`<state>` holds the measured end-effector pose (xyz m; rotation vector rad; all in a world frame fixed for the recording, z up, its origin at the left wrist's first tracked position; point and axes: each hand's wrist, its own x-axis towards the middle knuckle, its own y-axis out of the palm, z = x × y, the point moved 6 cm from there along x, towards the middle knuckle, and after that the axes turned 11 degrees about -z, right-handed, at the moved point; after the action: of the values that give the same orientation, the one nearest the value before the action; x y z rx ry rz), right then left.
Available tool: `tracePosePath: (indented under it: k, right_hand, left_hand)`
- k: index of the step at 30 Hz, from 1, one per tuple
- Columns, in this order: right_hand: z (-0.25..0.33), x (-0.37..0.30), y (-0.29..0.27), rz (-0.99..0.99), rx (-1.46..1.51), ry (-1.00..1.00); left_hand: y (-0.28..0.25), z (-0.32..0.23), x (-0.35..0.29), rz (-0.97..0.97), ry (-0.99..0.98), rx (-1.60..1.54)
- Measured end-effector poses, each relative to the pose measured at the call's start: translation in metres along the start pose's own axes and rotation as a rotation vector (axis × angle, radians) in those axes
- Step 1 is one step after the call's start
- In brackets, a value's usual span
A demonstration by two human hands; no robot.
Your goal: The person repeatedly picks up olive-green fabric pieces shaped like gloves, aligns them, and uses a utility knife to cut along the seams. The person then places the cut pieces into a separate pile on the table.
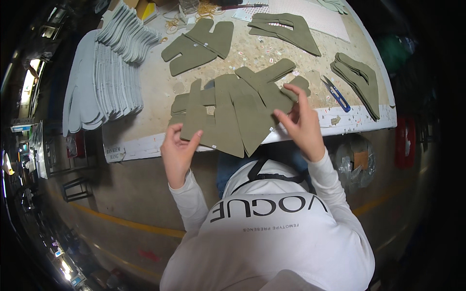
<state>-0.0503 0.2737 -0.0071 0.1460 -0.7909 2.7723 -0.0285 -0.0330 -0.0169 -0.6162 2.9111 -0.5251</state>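
Olive-green cut fabric pieces, shaped like glove or mitten panels, lie overlapping in front of me, their pointed lower ends reaching past the table's near edge. My left hand is at their lower left corner, thumb on the cloth and fingers apart and slightly curled. On the other side, my right hand is spread at the right-hand piece, thumb by its edge and index finger near a rounded flap. Small white labels are stuck near the lower edges. Blue-handled thread snips lie right of my right hand.
A tall stack of pale grey glove-shaped pieces stands at the left. More olive piles lie at the back, back right and far right. A pen and rubber bands lie at the far edge. Scraps dot the worktable.
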Motion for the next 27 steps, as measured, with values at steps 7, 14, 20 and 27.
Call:
tracePosePath:
  k: [7, 14, 20, 27]
  right_hand:
    - [0.004, -0.010, -0.011, -0.143, 0.164, -0.061]
    - [-0.061, 0.016, -0.067, -0.378, 0.060, 0.157]
    - [-0.043, 0.011, -0.065, -0.209, 0.024, -0.139]
    - [0.010, 0.017, -0.112, -0.185, 0.493, 0.014]
  left_hand:
    - [-0.002, -0.009, -0.015, -0.026, 0.100, -0.273]
    - [-0.029, -0.065, 0.008, -0.066, 0.164, -0.361]
    - [0.032, -0.116, -0.002, 0.338, 0.173, -0.461]
    - [0.057, -0.065, 0.020, 0.423, -0.025, -0.411]
